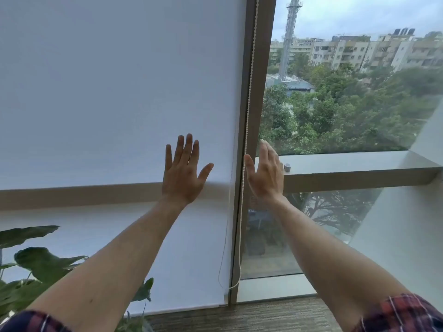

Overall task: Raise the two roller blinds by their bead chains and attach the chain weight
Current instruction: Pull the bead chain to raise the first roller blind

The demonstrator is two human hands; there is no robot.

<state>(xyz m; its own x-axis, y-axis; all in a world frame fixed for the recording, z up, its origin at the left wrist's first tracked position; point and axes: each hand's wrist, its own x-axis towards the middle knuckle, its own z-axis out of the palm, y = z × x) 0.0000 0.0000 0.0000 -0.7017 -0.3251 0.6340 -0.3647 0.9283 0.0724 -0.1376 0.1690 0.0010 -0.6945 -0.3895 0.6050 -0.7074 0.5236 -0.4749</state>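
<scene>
A white roller blind (107, 104) covers the left window pane down to the floor. Its white bead chain (249, 92) hangs along the grey window post (260, 80) and loops near the floor. My left hand (183, 173) is raised flat with fingers spread in front of the blind. To the right of the chain, my right hand (265, 174) is open, with the thumb close to the chain but not gripping it. A small silver cylinder (287, 167), possibly the chain weight, sits on the ledge (359, 164) just right of my right hand. The right pane is uncovered.
Large green plant leaves (40, 264) stand at the lower left. Grey carpet (251, 315) runs along the window base. A slanted white wall (407, 224) closes in at the right. Trees and buildings show through the glass.
</scene>
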